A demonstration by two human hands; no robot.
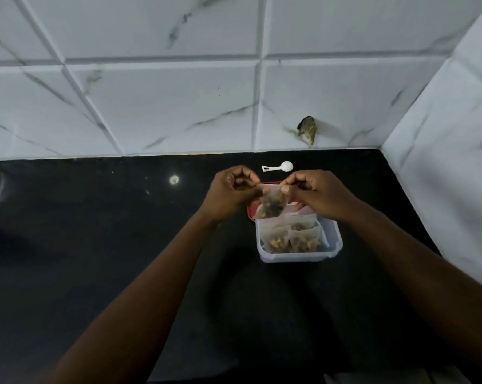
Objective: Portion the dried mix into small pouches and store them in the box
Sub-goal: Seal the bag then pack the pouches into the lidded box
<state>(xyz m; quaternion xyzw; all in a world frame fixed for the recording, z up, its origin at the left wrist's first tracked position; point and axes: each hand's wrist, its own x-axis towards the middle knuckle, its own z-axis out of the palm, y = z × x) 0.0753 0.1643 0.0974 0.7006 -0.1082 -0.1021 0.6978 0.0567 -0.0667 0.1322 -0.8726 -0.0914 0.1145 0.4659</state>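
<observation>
Both hands, left point(232, 191) and right point(314, 193), pinch a filled pouch point(271, 205) by its top corners just above the far edge of the box point(298, 254) on the table point(123, 231), probably to seal it before dropping it in

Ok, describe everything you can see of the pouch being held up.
The pouch is small, translucent and plastic-looking, part filled with dark and tan dried bits at its bottom. It hangs tilted in the air over the far end of the clear box. The left hand and right hand each pinch its top edge.
</observation>
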